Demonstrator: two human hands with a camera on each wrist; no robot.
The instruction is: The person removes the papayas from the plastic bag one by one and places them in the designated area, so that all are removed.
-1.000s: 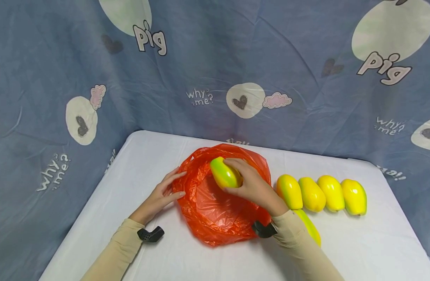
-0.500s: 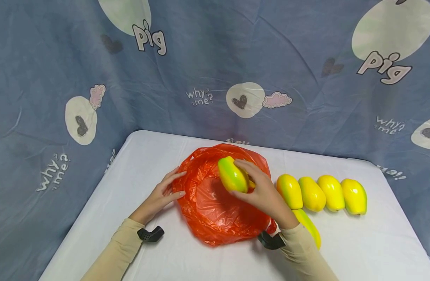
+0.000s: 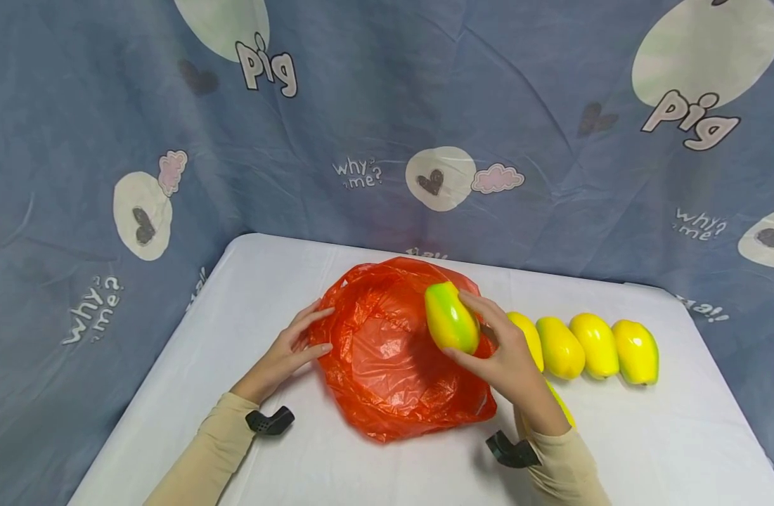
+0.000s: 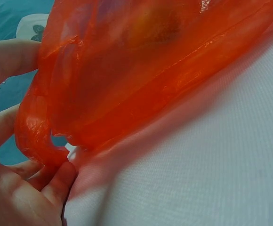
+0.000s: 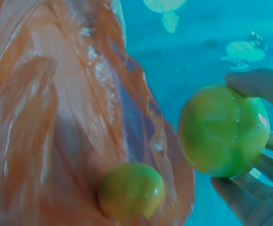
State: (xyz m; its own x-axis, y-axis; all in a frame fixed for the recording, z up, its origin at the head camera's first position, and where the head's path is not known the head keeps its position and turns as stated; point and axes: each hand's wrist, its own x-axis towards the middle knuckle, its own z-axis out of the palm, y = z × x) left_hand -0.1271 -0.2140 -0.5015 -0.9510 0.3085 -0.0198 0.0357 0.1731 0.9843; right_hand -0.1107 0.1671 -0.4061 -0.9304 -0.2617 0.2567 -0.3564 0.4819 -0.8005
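Note:
A red plastic bag (image 3: 393, 351) stands with its mouth spread on the white table. At its left rim is my left hand (image 3: 290, 353); in the left wrist view its fingers (image 4: 61, 183) hold the bag's edge. My right hand (image 3: 503, 355) grips a yellow-green mango (image 3: 451, 318) above the bag's right side, fingers and thumb around it. In the right wrist view a second mango (image 5: 132, 192) lies inside the bag; the head view does not show it now.
Right of the bag, several mangoes (image 3: 593, 344) lie in a row. Another mango (image 3: 560, 404) lies nearer the front, partly hidden by the right forearm. A blue printed cloth (image 3: 374, 105) hangs behind the white table (image 3: 652, 450).
My right hand has moved right with the mango, from over the bag's middle to its right side. The left hand has stayed at the rim.

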